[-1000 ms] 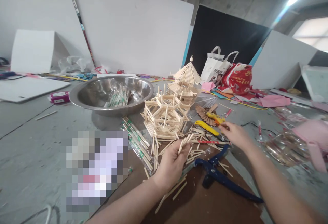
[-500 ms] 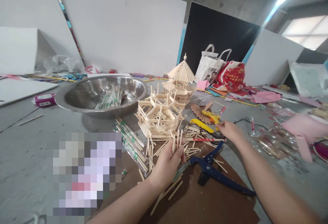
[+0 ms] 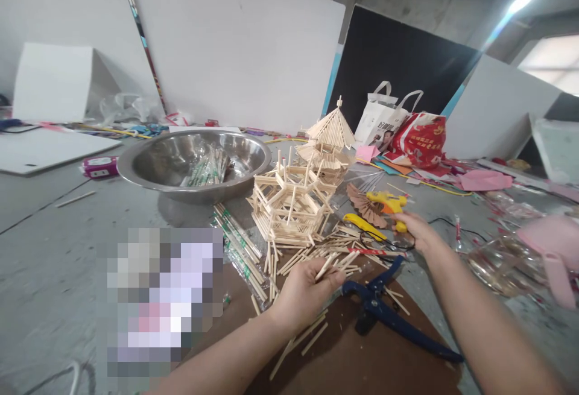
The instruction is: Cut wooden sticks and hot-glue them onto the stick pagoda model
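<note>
My left hand is closed around a few short wooden sticks, low over the brown board. My right hand grips the handle of a yellow glue gun, which is raised with its nozzle towards the left. Ahead of my left hand stands a many-sided frame of wooden sticks with uprights on top. Behind it rises a stick-built pavilion with a pointed roof. A blue cutter lies to the right of my left hand, and a yellow-handled tool lies near the glue gun.
A steel basin holding wrapped chopsticks stands at the left. More wrapped chopsticks and loose cut sticks surround the frame. A brown paper fan lies behind the yellow-handled tool. Bags, pink pieces and clear plastic are at the right.
My right hand has lifted the glue gun from the floor area. My left hand has turned, so its sticks now lean right instead of upright. The view has shifted slightly left.
</note>
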`<control>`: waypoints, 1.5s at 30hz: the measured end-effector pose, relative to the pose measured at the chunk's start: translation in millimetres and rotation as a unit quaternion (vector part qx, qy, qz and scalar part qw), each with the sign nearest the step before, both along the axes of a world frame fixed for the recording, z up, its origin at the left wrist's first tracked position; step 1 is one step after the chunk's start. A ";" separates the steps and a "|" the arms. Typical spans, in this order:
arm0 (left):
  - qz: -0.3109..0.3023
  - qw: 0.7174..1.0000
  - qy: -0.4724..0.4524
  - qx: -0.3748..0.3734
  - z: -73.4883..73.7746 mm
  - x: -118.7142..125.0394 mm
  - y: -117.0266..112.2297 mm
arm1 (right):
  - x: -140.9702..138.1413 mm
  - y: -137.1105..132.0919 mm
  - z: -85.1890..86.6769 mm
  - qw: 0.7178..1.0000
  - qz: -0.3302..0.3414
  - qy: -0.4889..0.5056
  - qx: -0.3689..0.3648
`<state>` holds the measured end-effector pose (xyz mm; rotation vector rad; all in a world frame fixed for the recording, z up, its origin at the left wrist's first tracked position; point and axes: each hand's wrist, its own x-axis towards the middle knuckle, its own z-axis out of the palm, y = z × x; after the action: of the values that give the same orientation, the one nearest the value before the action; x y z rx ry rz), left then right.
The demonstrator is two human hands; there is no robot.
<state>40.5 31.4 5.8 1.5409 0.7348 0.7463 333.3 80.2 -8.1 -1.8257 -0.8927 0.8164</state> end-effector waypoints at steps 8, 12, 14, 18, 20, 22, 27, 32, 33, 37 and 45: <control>0.016 1.000 -0.013 0.002 2.1 -1.8 0.2 | -54.8 -23.4 56.5 0.975 0.159 0.077 0.132; 0.037 0.998 0.021 0.035 1.5 -2.0 -1.1 | -80.2 -34.1 70.9 0.957 0.238 0.053 0.158; 0.038 0.998 0.022 0.044 1.0 -2.1 -1.8 | -89.4 -38.3 74.3 0.947 0.273 0.063 0.155; 0.033 0.999 0.000 0.038 0.9 -2.3 -2.0 | -102.7 -43.3 80.9 0.939 0.315 0.046 0.134; 0.035 0.999 -0.006 0.038 0.9 -2.2 -1.6 | -108.4 -43.3 83.7 0.944 0.312 0.003 0.106; 0.039 0.998 -0.008 0.040 0.4 -2.1 -1.2 | -114.1 -41.7 84.5 0.946 0.311 -0.044 0.076; 0.039 0.999 0.001 0.038 -1.7 -1.9 -1.0 | -126.0 -34.8 78.6 0.945 0.300 -0.115 0.060; 0.044 0.998 0.003 0.037 0.0 -1.9 -1.3 | -129.5 -29.4 75.0 0.932 0.291 -0.208 0.061; 0.045 0.998 0.001 0.035 0.4 -1.8 -1.4 | -129.5 -28.5 74.4 0.929 0.293 -0.219 0.063; 0.043 0.999 -0.010 0.028 0.6 -0.8 -1.6 | -130.1 -25.0 71.4 0.922 0.272 -0.264 0.073; 0.034 0.999 -0.001 0.042 -0.8 -1.0 -1.6 | -134.2 -21.7 72.0 0.918 0.243 -0.310 0.049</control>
<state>39.6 29.8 5.1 1.5969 0.7658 0.8386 199.1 58.4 63.9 -1.8169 -1.8147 0.4542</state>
